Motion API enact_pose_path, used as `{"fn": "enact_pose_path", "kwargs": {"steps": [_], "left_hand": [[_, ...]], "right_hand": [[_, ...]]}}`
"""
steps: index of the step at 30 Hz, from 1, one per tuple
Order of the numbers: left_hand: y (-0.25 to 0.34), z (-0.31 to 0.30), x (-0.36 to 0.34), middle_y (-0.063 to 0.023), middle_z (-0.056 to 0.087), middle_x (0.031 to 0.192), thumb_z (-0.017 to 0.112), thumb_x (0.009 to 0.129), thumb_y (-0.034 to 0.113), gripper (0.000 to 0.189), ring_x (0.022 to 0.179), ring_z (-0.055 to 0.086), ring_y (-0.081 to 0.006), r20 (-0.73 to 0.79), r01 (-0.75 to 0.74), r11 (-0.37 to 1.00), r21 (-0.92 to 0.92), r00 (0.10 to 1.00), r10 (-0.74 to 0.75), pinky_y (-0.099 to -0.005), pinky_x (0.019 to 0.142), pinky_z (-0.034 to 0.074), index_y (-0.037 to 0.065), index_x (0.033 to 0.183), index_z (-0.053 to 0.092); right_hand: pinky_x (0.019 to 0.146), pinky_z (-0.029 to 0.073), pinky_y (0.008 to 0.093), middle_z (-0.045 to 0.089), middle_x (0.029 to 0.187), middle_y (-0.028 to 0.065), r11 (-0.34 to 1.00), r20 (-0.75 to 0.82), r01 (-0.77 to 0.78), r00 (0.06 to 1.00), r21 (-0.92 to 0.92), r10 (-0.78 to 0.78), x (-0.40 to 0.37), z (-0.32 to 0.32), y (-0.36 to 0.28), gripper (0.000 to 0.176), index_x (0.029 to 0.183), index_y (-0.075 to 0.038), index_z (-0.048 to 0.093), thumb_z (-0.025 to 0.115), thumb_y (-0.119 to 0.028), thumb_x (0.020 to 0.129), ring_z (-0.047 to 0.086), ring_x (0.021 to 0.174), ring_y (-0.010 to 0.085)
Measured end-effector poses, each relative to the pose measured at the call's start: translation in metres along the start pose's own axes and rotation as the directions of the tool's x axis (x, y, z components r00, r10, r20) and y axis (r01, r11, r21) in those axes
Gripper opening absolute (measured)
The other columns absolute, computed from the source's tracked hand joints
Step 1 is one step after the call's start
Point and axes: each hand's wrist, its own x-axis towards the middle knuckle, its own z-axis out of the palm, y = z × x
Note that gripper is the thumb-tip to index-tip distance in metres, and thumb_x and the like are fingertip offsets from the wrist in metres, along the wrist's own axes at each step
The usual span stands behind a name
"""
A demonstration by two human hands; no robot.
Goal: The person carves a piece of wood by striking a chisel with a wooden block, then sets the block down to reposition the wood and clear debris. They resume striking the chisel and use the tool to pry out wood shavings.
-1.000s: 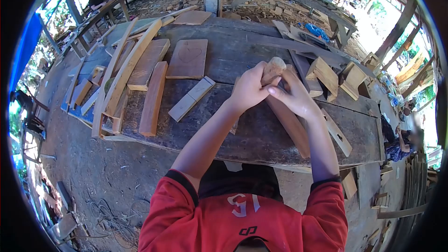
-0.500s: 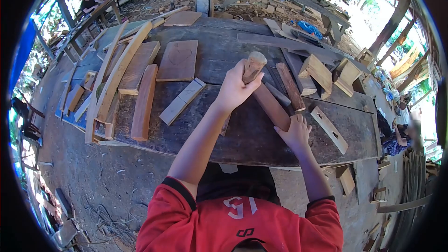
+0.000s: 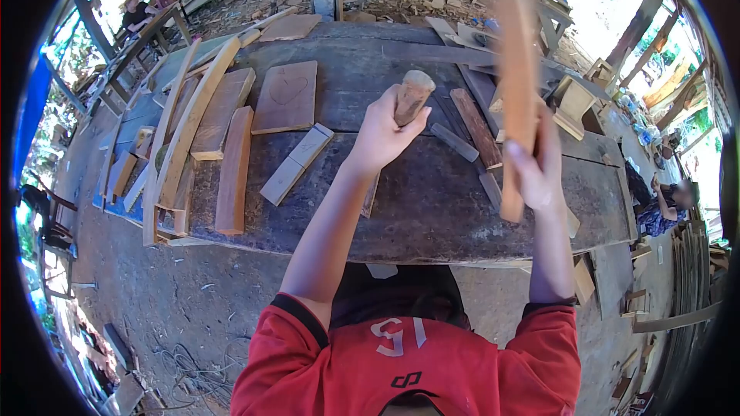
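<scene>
My right hand (image 3: 541,173) is closed around the lower part of a long reddish-brown wooden bar (image 3: 518,69). The bar is raised upright above the right side of the table and is blurred along its upper part. My left hand (image 3: 385,131) grips a short, thick piece of worn wood (image 3: 415,96) with a pale, battered end; its lower part is hidden by the hand, so its kind cannot be told. Below the hands is a dark wooden worktable (image 3: 432,219). A small grey-brown strip (image 3: 455,142) and a rough brown stick (image 3: 475,127) lie between the two hands.
Left on the table are a jointed pale block (image 3: 297,163), a reddish block (image 3: 234,173), a board with a heart outline (image 3: 285,96) and a long curved rail (image 3: 196,119). A notched block (image 3: 572,108) stands at right. A person (image 3: 667,204) is beyond the right edge.
My right hand has lifted the wooden bar off the table and swung it up to the right. My left hand keeps its hold on the worn wood piece and has barely moved.
</scene>
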Motion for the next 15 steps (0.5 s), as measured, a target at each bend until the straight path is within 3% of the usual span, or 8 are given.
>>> {"fn": "enact_pose_path", "kwargs": {"steps": [2,5,7,9,11,13,14,15], "left_hand": [[-0.002,0.002,-0.001,-0.0154,0.06,0.078,0.066,0.077,0.019,0.03,0.073,0.06,-0.0225,0.012,-0.049,0.999,-0.002,0.999,0.049,-0.0311,0.068,0.046,-0.001,0.095,0.053],[-0.006,0.004,0.002,-0.0156,0.059,0.076,0.067,0.077,0.019,0.029,0.069,0.059,-0.0242,0.006,-0.091,0.996,-0.018,0.996,0.091,-0.0309,0.066,0.045,0.0,0.092,0.053],[-0.006,0.003,0.0,-0.0156,0.058,0.075,0.067,0.076,0.019,0.028,0.067,0.058,-0.0235,0.024,-0.076,0.997,0.005,0.997,0.076,-0.0301,0.064,0.045,0.0,0.09,0.053],[-0.005,0.005,0.001,-0.015,0.058,0.075,0.068,0.076,0.019,0.028,0.066,0.057,-0.0228,0.018,-0.068,0.998,-0.012,0.998,0.068,-0.03,0.064,0.044,0.0,0.09,0.053],[-0.007,0.009,0.0,-0.0145,0.058,0.075,0.068,0.076,0.019,0.027,0.065,0.056,-0.0222,0.016,-0.056,0.998,-0.02,0.998,0.056,-0.0298,0.063,0.044,0.0,0.089,0.053],[-0.009,0.013,0.001,-0.0136,0.058,0.074,0.068,0.076,0.021,0.028,0.064,0.057,-0.024,0.06,-0.087,0.995,-0.055,0.994,0.09,-0.0306,0.061,0.044,0.001,0.088,0.053],[-0.009,0.014,-0.001,-0.0136,0.058,0.074,0.068,0.076,0.021,0.028,0.064,0.057,-0.024,0.064,-0.088,0.995,-0.052,0.994,0.091,-0.0306,0.061,0.044,0.001,0.088,0.053],[-0.007,0.014,-0.002,-0.0139,0.058,0.073,0.068,0.076,0.022,0.028,0.063,0.057,-0.0258,0.104,-0.075,0.997,-0.002,0.992,0.074,-0.0312,0.06,0.044,0.001,0.087,0.053]], "right_hand": [[0.084,0.042,0.0323,0.06,0.098,0.019,0.919,0.222,0.108,0.975,-0.38,-0.022,-0.002,0.003,-0.016,0.056,0.115,0.003,0.046,0.068,-0.026,0.072,0.058,0.094,0.0221],[0.083,0.043,0.0318,0.06,0.098,0.0182,0.938,0.182,-0.003,0.981,-0.348,0.071,-0.006,-0.005,-0.021,0.056,0.115,0.004,0.046,0.068,-0.026,0.072,0.058,0.093,0.0216],[0.083,0.043,0.0317,0.06,0.098,0.0181,0.976,0.113,-0.055,0.99,-0.211,0.081,-0.013,-0.009,-0.017,0.056,0.115,0.003,0.046,0.068,-0.026,0.073,0.058,0.094,0.0212],[0.083,0.043,0.0315,0.06,0.097,0.0184,0.987,-0.174,-0.023,0.983,0.157,0.051,-0.019,-0.006,-0.017,0.055,0.115,0.003,0.046,0.067,-0.027,0.073,0.058,0.093,0.0213],[0.081,0.043,0.0308,0.06,0.096,0.0166,0.965,-0.19,0.057,0.982,0.257,-0.007,-0.022,-0.008,-0.001,0.056,0.115,0.003,0.046,0.067,-0.028,0.074,0.058,0.091,0.0207],[0.081,0.043,0.0299,0.059,0.097,0.0137,0.9,0.186,0.031,0.981,-0.436,0.056,-0.024,-0.007,-0.004,0.057,0.115,0.004,0.046,0.068,-0.029,0.074,0.056,0.091,0.0192],[0.081,0.043,0.0298,0.058,0.097,0.0118,0.947,0.18,-0.149,0.962,-0.285,0.205,-0.025,-0.007,-0.01,0.058,0.115,0.004,0.046,0.068,-0.029,0.074,0.055,0.09,0.0183],[0.081,0.043,0.0298,0.058,0.097,0.0118,0.948,0.175,-0.15,0.963,-0.281,0.204,-0.027,-0.008,-0.009,0.058,0.115,0.004,0.046,0.068,-0.029,0.074,0.055,0.09,0.0183]]}}
